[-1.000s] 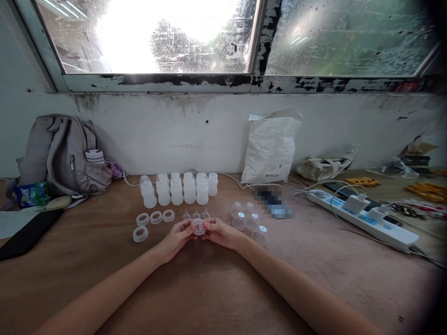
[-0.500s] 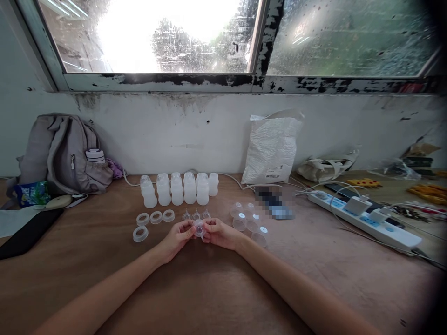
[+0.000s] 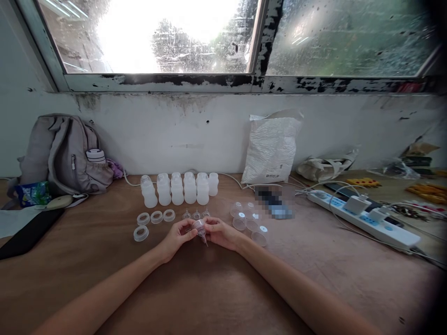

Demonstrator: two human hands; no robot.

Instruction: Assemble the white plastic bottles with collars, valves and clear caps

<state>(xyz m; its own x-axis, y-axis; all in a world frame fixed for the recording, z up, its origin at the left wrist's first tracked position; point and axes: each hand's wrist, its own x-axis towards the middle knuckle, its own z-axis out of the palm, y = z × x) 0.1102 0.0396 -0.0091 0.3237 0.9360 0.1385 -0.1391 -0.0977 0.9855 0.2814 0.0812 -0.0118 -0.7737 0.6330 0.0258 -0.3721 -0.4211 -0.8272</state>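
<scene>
Between my two hands is a small clear bottle nipple with a ring around its base (image 3: 199,226), its tip pointing down toward me. My left hand (image 3: 177,238) pinches it from the left, and my right hand (image 3: 219,231) grips its right side. Just beyond my fingers stand more clear nipples (image 3: 196,214) in a row. Several frosted rings (image 3: 141,233) lie to the left. Behind these, white translucent bottles (image 3: 176,190) stand upright side by side. Clear round caps (image 3: 259,239) are grouped right of my right hand.
A grey backpack (image 3: 63,153) and a black flat object (image 3: 31,232) are at the left. A white padded bag (image 3: 271,149) leans on the wall. A white power strip (image 3: 401,236) with cables runs along the right.
The nipple between my hands has tilted, so its tip now shows pointing down and slightly right. Both hands stay nearly in place.
</scene>
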